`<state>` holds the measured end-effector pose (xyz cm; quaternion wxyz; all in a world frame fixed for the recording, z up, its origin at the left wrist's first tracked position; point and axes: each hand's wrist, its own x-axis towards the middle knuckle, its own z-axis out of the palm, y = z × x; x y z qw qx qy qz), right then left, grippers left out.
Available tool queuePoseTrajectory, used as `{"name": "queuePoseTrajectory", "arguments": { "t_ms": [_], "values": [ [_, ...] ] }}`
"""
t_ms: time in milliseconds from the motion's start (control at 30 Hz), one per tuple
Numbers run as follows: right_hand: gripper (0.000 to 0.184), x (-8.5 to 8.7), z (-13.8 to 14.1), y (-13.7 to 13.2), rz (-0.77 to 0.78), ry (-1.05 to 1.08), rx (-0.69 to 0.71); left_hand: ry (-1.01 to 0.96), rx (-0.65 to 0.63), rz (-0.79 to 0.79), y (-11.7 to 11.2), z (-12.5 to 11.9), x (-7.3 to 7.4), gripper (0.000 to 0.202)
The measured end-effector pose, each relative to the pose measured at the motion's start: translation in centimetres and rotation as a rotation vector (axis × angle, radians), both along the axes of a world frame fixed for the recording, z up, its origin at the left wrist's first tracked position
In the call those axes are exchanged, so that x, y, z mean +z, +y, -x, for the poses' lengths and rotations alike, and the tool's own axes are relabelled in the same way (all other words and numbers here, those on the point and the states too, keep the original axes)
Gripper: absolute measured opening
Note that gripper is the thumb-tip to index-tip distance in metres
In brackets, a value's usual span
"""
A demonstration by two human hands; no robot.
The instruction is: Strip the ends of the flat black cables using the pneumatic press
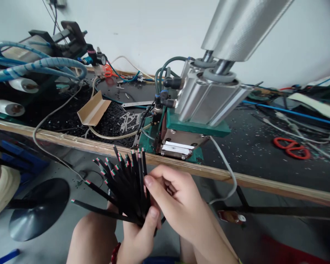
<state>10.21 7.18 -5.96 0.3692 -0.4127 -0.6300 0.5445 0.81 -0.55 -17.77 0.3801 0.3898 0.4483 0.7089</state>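
A fanned bundle of black flat cables (126, 190) stands upright over my lap, its cut ends showing small red, green and white wire tips. My left hand (141, 231) is wrapped round the lower part of the bundle, thumb across the front. At the bundle's right side, my right hand (173, 194) pinches one cable between thumb and fingers. Two cables splay out to the left of the rest. Just beyond the hands, at the bench edge, stands a pneumatic wire-stripping machine (198, 128) with a silver cylinder on a green base.
A wooden-edged bench (264, 183) runs across, strewn with black scraps and grey sleeve pieces (129, 121). Folded cardboard (95, 110) lies left of the machine, red-handled scissors (291, 147) right. Another machine with blue hoses (38, 68) sits far left. A round black stool base (40, 209) is on the floor.
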Motion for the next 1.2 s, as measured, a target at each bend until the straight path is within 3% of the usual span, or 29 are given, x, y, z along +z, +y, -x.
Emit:
{"name": "queuePoseTrajectory", "arguments": {
  "t_ms": [67, 167, 367, 467, 733, 900, 1200],
  "values": [
    [0.036, -0.5, -0.1, 0.3, 0.11, 0.102, 0.028, -0.013, -0.052, -0.072, 0.5, 0.3, 0.3, 0.025],
    [0.039, -1.4, 0.0, 0.4, 0.146, 0.226, 0.032, -0.019, -0.099, -0.149, 1.4, 0.6, 0.9, 0.023],
    [0.048, -3.1, 1.5, 0.7, 0.171, 0.531, -0.303, 0.0, -0.136, -0.166, 2.0, -0.2, 1.6, 0.03],
    [0.055, -3.7, 1.6, 1.1, 0.177, 0.577, -0.375, 0.035, -0.147, -0.14, 1.9, -0.5, 1.4, 0.035],
    [0.058, -4.0, 1.6, 1.9, 0.191, 0.656, -0.31, 0.1, -0.135, -0.097, 2.0, -0.3, 0.9, 0.025],
    [0.05, -2.8, 1.8, 1.7, 0.291, 0.74, -0.271, 0.104, -0.128, -0.112, 2.4, -0.5, 1.6, 0.035],
    [0.049, -2.0, 1.6, 1.8, 0.312, 0.715, -0.302, 0.036, -0.129, -0.096, 2.7, -0.9, 2.6, 0.038]
  ]
}}
